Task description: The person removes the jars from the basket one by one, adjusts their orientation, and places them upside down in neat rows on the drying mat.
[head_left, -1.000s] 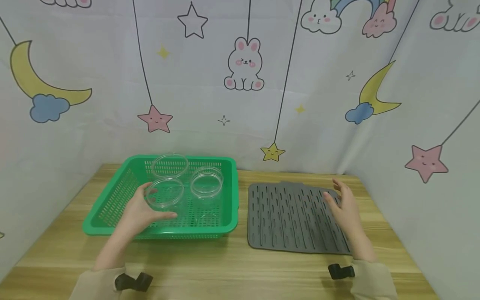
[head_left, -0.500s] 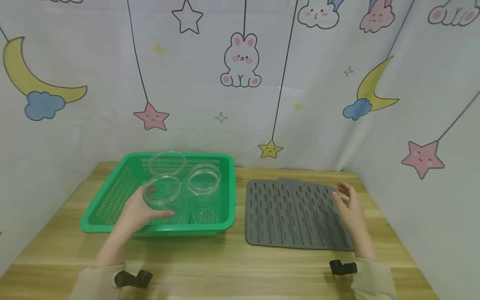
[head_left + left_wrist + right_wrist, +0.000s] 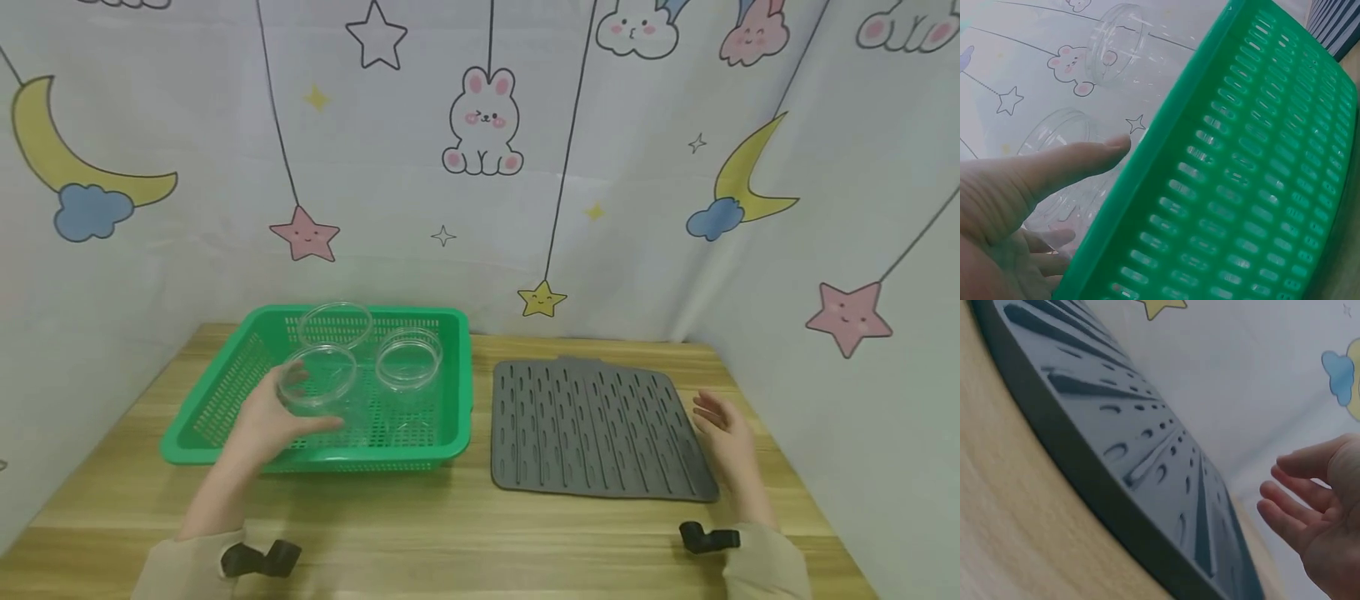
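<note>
My left hand (image 3: 273, 417) reaches over the front of the green basket (image 3: 180, 450) and grips a clear, wide-mouthed jar (image 3: 318, 400) standing in its front left part. The fingers pass behind the jar, while the thumb lies across its near side. In the left wrist view, the thumb (image 3: 1079, 164) overlaps the jar (image 3: 1054, 134) just beyond the basket's rim (image 3: 1147, 144). To the right, my right hand (image 3: 727, 433) holds nothing, its fingers loosely bent, beside the right edge of the grey slotted mat (image 3: 600, 433).
Inside the basket are more clear jars, one at the back left (image 3: 337, 325) and one at the right (image 3: 408, 375). Basket and mat lie side by side on a wooden table (image 3: 480, 542). A white printed curtain (image 3: 390, 167) hangs close behind them.
My left hand and the front left jar have shifted slightly left. The right hand has moved right and down, from over the mat's edge to beside it.
</note>
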`<state>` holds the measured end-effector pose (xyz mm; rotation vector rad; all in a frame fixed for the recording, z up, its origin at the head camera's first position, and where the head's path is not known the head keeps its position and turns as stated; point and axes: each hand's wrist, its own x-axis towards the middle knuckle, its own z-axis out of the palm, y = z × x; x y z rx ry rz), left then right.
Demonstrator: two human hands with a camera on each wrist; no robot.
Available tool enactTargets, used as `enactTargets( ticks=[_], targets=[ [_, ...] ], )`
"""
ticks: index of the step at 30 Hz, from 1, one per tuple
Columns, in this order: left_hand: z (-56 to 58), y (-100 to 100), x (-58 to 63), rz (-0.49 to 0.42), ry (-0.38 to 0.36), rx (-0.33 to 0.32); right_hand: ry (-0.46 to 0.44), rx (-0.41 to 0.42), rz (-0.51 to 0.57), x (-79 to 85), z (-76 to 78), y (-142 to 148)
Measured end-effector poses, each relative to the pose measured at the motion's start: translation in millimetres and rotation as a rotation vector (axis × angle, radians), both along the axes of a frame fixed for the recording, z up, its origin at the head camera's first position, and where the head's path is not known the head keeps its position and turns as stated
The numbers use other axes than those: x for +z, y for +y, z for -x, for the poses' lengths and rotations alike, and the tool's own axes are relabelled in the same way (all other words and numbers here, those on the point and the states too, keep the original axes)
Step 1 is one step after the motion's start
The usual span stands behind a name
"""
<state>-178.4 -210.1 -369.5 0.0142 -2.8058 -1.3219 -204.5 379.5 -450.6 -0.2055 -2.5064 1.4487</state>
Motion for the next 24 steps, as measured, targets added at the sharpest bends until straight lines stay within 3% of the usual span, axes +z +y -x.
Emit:
enactTargets(
  ticks=[10, 17, 24],
  targets=[
    [-6.4, -4.6, 7.2, -0.062, 0.046, -0.003, -0.053, 0.031, 0.205, -19.5, 2.3, 14.8],
    [-6.3, -6.6, 8.0, -0.163, 0.105, 0.0, -0.126, 0.013, 0.153, -25.8, 5.7, 16.6],
    [-5.4, -8.0, 6.3, -0.206, 0.137, 0.022, -0.137, 0.024, 0.127, -28.9, 7.0, 18.4]
  ],
)
